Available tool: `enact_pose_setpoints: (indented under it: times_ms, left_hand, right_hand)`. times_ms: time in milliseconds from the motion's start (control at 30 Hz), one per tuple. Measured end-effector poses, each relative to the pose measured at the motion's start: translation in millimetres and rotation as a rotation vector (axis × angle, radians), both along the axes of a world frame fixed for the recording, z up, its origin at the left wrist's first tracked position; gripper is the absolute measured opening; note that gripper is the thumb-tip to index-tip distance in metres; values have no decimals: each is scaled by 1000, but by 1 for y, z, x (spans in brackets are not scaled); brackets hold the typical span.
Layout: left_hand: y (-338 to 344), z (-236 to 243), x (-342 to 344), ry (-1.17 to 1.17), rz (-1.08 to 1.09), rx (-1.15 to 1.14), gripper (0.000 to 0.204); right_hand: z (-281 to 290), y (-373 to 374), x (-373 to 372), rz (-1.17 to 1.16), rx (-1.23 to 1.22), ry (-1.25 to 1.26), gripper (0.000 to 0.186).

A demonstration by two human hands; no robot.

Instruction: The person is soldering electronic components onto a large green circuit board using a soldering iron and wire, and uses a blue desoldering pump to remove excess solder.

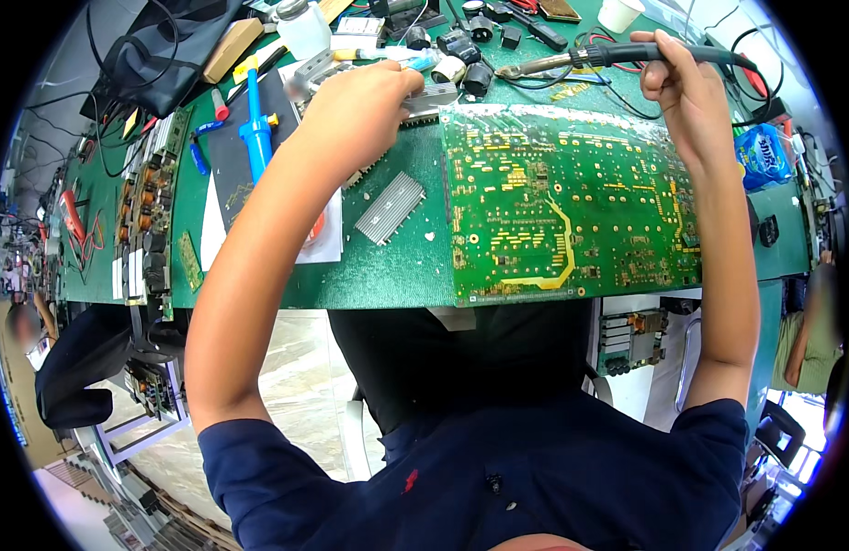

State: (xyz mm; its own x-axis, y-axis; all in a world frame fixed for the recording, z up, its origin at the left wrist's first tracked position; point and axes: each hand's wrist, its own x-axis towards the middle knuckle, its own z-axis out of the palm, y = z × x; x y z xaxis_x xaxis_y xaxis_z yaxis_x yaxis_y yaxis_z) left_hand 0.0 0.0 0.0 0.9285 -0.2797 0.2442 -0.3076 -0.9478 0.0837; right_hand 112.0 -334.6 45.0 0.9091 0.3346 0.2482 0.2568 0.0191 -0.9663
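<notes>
My left hand (360, 115) is closed at the back of the work area, over a metal piece with fins (432, 99) and beside a pale syringe-like tube with a blue end (379, 55); what its curled fingers hold is hidden. My right hand (682, 92) grips a black-handled soldering iron (627, 53), raised above the back edge of a large green circuit board (590, 220), its metal tip pointing left. A silver finned heatsink (390, 208) lies left of the board. A blue solder sucker (256, 129) lies on dark and white sheets further left.
Long component boards (144, 220), red cutters (73, 216) and a black bag (149, 50) are at left. Black parts (470, 55) and a white cup (617, 14) are at the back. A blue packet (764, 156) is at right. Other people (797, 340) are at both sides.
</notes>
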Motion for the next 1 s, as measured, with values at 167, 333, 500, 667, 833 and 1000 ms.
enact_pose_setpoints:
  times_ms: [167,333,500,667,833,1000]
  left_hand:
    - [13,1,9,33,30,21,14]
    - [10,-2,10,28,27,-42,25]
    - [-3,0,17,-15,-60,16,26]
    - [-4,-1,28,-17,-181,52,12]
    - [21,19,1,-47,-139,-155,8]
    - [22,31,-20,87,-139,-426,8]
  right_hand:
    - [-6,5,-2,-27,74,18,42]
    - [-7,20,-16,-133,132,-93,37]
    - [-6,21,-15,-143,146,-76,39]
    - [-15,15,-11,-110,154,-118,47]
    - [-7,40,-31,-199,125,-102,55]
    - [-18,35,-32,-219,-2,-120,41]
